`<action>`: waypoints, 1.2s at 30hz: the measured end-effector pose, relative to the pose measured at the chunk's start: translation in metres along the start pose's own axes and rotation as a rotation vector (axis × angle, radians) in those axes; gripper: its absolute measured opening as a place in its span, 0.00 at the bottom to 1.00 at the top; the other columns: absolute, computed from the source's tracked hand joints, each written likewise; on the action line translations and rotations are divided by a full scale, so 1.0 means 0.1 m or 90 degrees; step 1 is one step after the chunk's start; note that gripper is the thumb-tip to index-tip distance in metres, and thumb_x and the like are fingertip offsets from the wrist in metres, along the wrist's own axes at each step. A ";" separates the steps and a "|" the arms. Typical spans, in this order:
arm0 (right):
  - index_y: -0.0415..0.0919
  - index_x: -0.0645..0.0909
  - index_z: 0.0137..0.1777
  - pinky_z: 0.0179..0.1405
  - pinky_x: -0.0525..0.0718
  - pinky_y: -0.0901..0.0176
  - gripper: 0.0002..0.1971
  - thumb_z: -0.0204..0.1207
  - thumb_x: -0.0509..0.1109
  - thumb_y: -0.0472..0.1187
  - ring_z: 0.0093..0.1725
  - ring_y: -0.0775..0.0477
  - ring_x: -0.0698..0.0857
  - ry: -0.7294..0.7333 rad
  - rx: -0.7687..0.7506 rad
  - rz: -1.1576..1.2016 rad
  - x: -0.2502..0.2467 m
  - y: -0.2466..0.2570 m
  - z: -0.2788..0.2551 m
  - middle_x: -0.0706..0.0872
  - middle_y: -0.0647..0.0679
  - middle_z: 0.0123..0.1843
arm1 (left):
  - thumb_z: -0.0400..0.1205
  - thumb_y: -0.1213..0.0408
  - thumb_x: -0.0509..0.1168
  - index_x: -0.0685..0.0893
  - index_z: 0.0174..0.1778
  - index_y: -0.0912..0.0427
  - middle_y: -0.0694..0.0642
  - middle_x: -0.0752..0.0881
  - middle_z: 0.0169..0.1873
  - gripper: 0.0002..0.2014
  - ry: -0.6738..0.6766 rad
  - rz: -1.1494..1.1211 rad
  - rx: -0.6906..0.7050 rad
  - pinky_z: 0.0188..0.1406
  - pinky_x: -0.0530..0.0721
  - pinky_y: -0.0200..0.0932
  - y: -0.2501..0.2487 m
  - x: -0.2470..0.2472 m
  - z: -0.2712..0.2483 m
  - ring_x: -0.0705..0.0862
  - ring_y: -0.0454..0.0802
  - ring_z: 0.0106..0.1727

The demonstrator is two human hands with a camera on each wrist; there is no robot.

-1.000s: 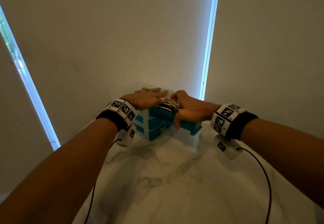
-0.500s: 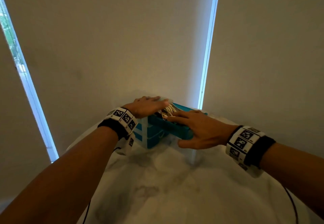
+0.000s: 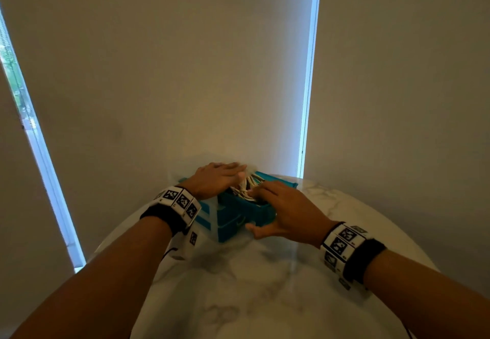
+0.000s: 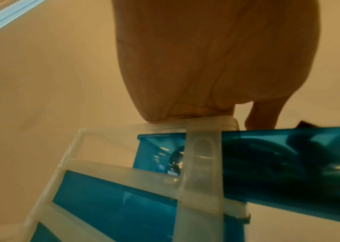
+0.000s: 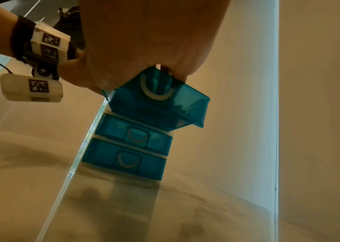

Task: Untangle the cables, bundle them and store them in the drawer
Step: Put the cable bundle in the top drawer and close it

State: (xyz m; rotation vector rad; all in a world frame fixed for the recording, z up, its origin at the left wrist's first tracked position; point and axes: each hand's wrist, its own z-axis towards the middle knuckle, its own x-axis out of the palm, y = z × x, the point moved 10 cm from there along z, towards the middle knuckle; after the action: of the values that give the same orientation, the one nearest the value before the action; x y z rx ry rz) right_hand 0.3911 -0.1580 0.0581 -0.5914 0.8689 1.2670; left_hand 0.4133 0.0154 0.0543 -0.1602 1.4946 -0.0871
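A small teal drawer unit (image 3: 228, 230) in a clear frame stands on the marble table (image 3: 265, 285). Its top drawer (image 3: 254, 211) is pulled out and holds a bundle of light and dark cables (image 3: 245, 186). My left hand (image 3: 217, 179) lies flat on the unit's top, its palm (image 4: 185, 65) resting on the clear frame (image 4: 185, 124). My right hand (image 3: 286, 211) lies flat over the open drawer with straight fingers on the cables and its thumb by the drawer's front. In the right wrist view the top drawer (image 5: 160, 101) juts out under the palm (image 5: 144, 41).
Two lower drawers (image 5: 133, 135) (image 5: 127, 160) are pushed in. The unit stands near the table's far edge, close to window blinds (image 3: 185, 73). Bare marble stretches between the unit and me. A thin black wire (image 3: 169, 251) hangs from my left wristband.
My right hand let go of the cable bundle in the drawer, flattened, and now lies over the drawer's front part. The left hand stayed on the unit's top.
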 end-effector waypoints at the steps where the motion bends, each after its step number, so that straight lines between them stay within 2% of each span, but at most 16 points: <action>1: 0.46 0.83 0.75 0.64 0.87 0.48 0.38 0.73 0.77 0.72 0.64 0.50 0.83 0.009 0.001 0.006 0.04 0.01 0.07 0.85 0.51 0.68 | 0.89 0.29 0.45 0.51 0.94 0.35 0.42 0.51 0.94 0.37 0.003 -0.007 0.002 0.92 0.47 0.63 0.01 -0.01 0.00 0.51 0.54 0.94; 5: 0.50 0.75 0.79 0.72 0.85 0.51 0.44 0.69 0.79 0.75 0.72 0.51 0.76 0.038 0.010 0.068 0.14 0.03 0.27 0.75 0.53 0.76 | 0.72 0.13 0.44 0.51 0.93 0.31 0.38 0.52 0.94 0.52 0.017 -0.036 0.012 0.92 0.46 0.71 0.08 -0.01 -0.06 0.50 0.53 0.94; 6: 0.51 0.72 0.80 0.73 0.84 0.55 0.46 0.68 0.80 0.74 0.74 0.52 0.74 0.032 0.016 0.104 0.12 0.02 0.26 0.72 0.54 0.78 | 0.74 0.13 0.45 0.51 0.93 0.31 0.38 0.51 0.94 0.51 0.031 -0.040 0.012 0.92 0.45 0.71 0.09 -0.01 -0.07 0.49 0.53 0.94; 9: 0.52 0.76 0.79 0.72 0.83 0.57 0.41 0.72 0.79 0.73 0.74 0.54 0.74 0.022 -0.002 0.090 0.01 -0.05 0.11 0.75 0.56 0.78 | 0.91 0.35 0.56 0.49 0.94 0.34 0.42 0.49 0.95 0.36 0.063 -0.041 0.020 0.93 0.43 0.66 0.06 -0.04 -0.07 0.46 0.54 0.95; 12: 0.49 0.85 0.74 0.70 0.86 0.52 0.32 0.81 0.70 0.71 0.73 0.53 0.79 0.028 -0.023 0.004 -0.01 -0.08 -0.04 0.82 0.55 0.75 | 0.94 0.44 0.58 0.50 0.94 0.38 0.44 0.47 0.95 0.34 0.108 -0.033 0.076 0.93 0.40 0.62 -0.06 -0.04 -0.05 0.45 0.52 0.95; 14: 0.47 0.87 0.70 0.60 0.90 0.51 0.33 0.81 0.65 0.73 0.66 0.51 0.84 0.001 -0.020 -0.048 0.03 0.02 -0.05 0.86 0.53 0.70 | 0.95 0.48 0.59 0.50 0.94 0.36 0.42 0.48 0.94 0.33 0.128 -0.034 0.103 0.93 0.36 0.65 -0.13 -0.03 0.01 0.43 0.49 0.95; 16: 0.48 0.85 0.71 0.54 0.91 0.52 0.32 0.81 0.65 0.72 0.62 0.49 0.87 -0.035 -0.007 -0.100 0.07 0.19 0.01 0.89 0.52 0.67 | 0.95 0.56 0.60 0.53 0.93 0.34 0.40 0.51 0.94 0.32 0.132 -0.059 0.113 0.91 0.32 0.67 -0.19 -0.02 0.04 0.43 0.45 0.94; 18: 0.52 0.79 0.77 0.59 0.90 0.54 0.28 0.82 0.71 0.65 0.65 0.49 0.87 -0.050 0.046 -0.044 0.05 0.21 0.08 0.88 0.52 0.71 | 0.96 0.62 0.58 0.56 0.92 0.33 0.34 0.51 0.90 0.32 0.117 -0.083 0.119 0.91 0.30 0.67 -0.26 -0.02 0.04 0.42 0.43 0.93; 21: 0.54 0.73 0.80 0.68 0.86 0.54 0.28 0.84 0.76 0.55 0.69 0.52 0.82 -0.038 0.071 0.052 -0.03 0.08 0.13 0.82 0.52 0.76 | 0.98 0.61 0.52 0.53 0.93 0.35 0.38 0.45 0.91 0.29 0.048 -0.064 0.087 0.90 0.33 0.59 -0.18 -0.01 0.04 0.40 0.48 0.92; 23: 0.51 0.71 0.84 0.75 0.82 0.50 0.29 0.86 0.72 0.57 0.75 0.49 0.77 -0.008 0.068 -0.021 -0.01 -0.02 0.15 0.78 0.51 0.79 | 0.98 0.53 0.47 0.51 0.95 0.41 0.49 0.43 0.95 0.27 0.012 -0.074 0.041 0.91 0.35 0.53 -0.06 0.03 0.05 0.39 0.54 0.94; 25: 0.49 0.71 0.86 0.81 0.75 0.45 0.30 0.89 0.65 0.62 0.79 0.46 0.74 0.024 0.060 -0.115 0.07 -0.07 0.17 0.77 0.50 0.82 | 0.98 0.51 0.44 0.49 0.95 0.50 0.53 0.45 0.95 0.28 -0.005 -0.119 0.001 0.90 0.35 0.46 0.01 0.06 0.08 0.40 0.51 0.95; 27: 0.50 0.73 0.86 0.81 0.74 0.44 0.30 0.90 0.59 0.65 0.79 0.45 0.73 0.052 0.050 -0.139 0.13 -0.10 0.20 0.78 0.50 0.81 | 0.98 0.53 0.49 0.50 0.96 0.50 0.50 0.47 0.95 0.29 0.013 -0.189 -0.027 0.90 0.35 0.51 0.06 0.06 0.08 0.40 0.52 0.95; 29: 0.51 0.76 0.85 0.77 0.76 0.46 0.30 0.90 0.58 0.66 0.77 0.45 0.72 0.070 0.047 -0.135 0.15 -0.13 0.24 0.76 0.50 0.80 | 0.97 0.54 0.55 0.52 0.95 0.44 0.47 0.47 0.95 0.30 0.059 -0.236 -0.032 0.91 0.35 0.61 0.17 0.04 0.05 0.38 0.54 0.95; 31: 0.53 0.78 0.84 0.76 0.76 0.47 0.31 0.88 0.60 0.68 0.76 0.45 0.70 0.092 0.067 -0.120 0.15 -0.19 0.27 0.69 0.49 0.80 | 0.95 0.54 0.61 0.54 0.94 0.37 0.51 0.50 0.95 0.33 0.091 -0.220 -0.031 0.93 0.39 0.64 0.29 0.01 0.03 0.43 0.55 0.95; 33: 0.55 0.77 0.85 0.79 0.76 0.44 0.31 0.87 0.61 0.69 0.77 0.44 0.69 0.123 0.082 -0.107 0.17 -0.24 0.32 0.65 0.49 0.82 | 0.93 0.54 0.66 0.59 0.93 0.37 0.55 0.59 0.93 0.34 0.070 -0.163 -0.033 0.92 0.55 0.62 0.29 -0.08 0.01 0.58 0.60 0.93; 36: 0.55 0.80 0.82 0.85 0.69 0.38 0.30 0.86 0.63 0.69 0.87 0.40 0.59 0.122 0.088 -0.115 0.15 -0.30 0.36 0.60 0.48 0.88 | 0.91 0.56 0.68 0.67 0.90 0.39 0.58 0.75 0.85 0.31 -0.001 -0.101 -0.051 0.79 0.74 0.53 0.18 -0.21 0.02 0.78 0.59 0.78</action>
State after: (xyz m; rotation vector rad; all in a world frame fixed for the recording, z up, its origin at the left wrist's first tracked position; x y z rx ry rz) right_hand 0.4295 -0.1278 0.0633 -0.6725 1.0295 0.9889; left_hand 0.4130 0.0362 0.0727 -0.3434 1.4835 -0.1558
